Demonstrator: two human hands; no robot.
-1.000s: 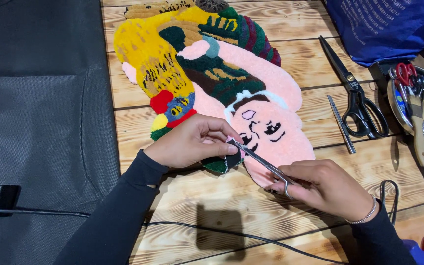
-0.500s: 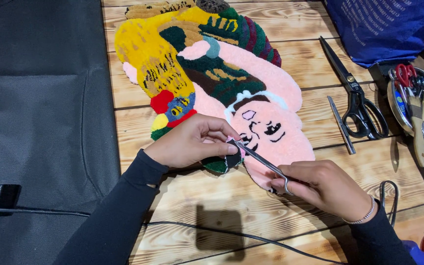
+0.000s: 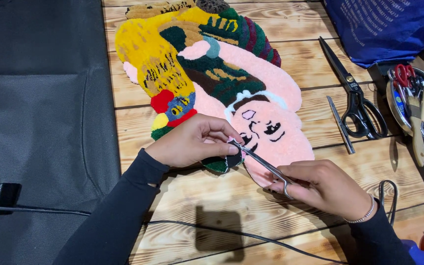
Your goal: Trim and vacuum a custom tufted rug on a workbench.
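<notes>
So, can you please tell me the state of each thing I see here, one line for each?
Tufted rug: lying flat on the table, pile side up.
Small scissors: held in the right hand, tips at the rug's edge.
Left hand: pinching the rug's edge by the tips.
Large black scissors: closed, lying untouched on the table.
Metal tray: filled with tools.
Black cable: lying slack across the wooden table.

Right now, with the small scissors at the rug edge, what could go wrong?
1. The small scissors have their tips right by the left hand fingertips pinching the tufted rug; a slip might nick a finger.
2. The blades lie across the pink face; an overcut could clip pile there.
3. The black cable runs under both forearms and might snag.
</notes>
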